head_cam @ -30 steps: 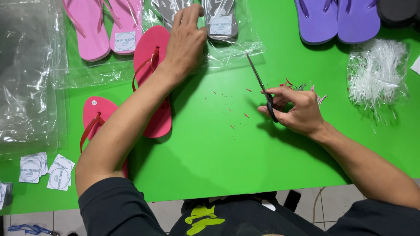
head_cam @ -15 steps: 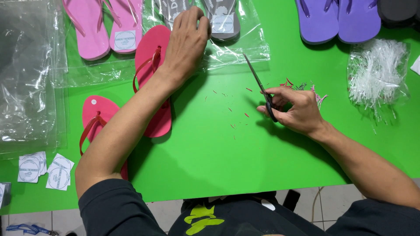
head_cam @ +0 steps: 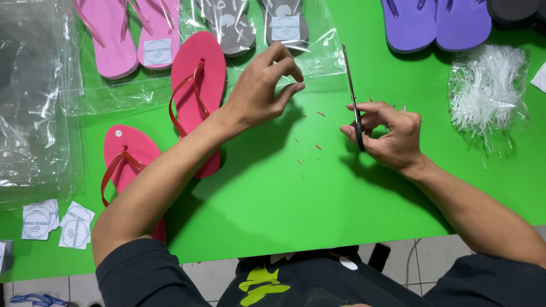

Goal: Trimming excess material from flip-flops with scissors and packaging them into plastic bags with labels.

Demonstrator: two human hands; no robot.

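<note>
Fingers (head_cam: 284,71) of the left hand (head_cam: 259,94) are loosely curled, thumb and forefinger nearly meeting but holding nothing I can make out; the hand hangs above the green worktop (head_cam: 273,204). Half a second ago it lay flat on the clear bag with the grey sandals (head_cam: 250,25) at the far edge; it has since lifted off and come nearer, toward the middle. The right hand (head_cam: 392,136) has its fingers wrapped round the black handles of the scissors (head_cam: 352,96), blades pressed together and pointing away. That hand has barely shifted. So the two hands are now closer, with small red clippings (head_cam: 318,131) scattered between them.

Just left of the left hand lies one red sandal (head_cam: 199,85); its partner (head_cam: 128,165) sits nearer, half under the forearm. Pink sandals (head_cam: 131,34) and purple sandals (head_cam: 435,23) line the far edge, a heap of white plastic ties (head_cam: 486,85) lies right, paper labels (head_cam: 57,224) near left. Open green surface spreads toward the near edge.
</note>
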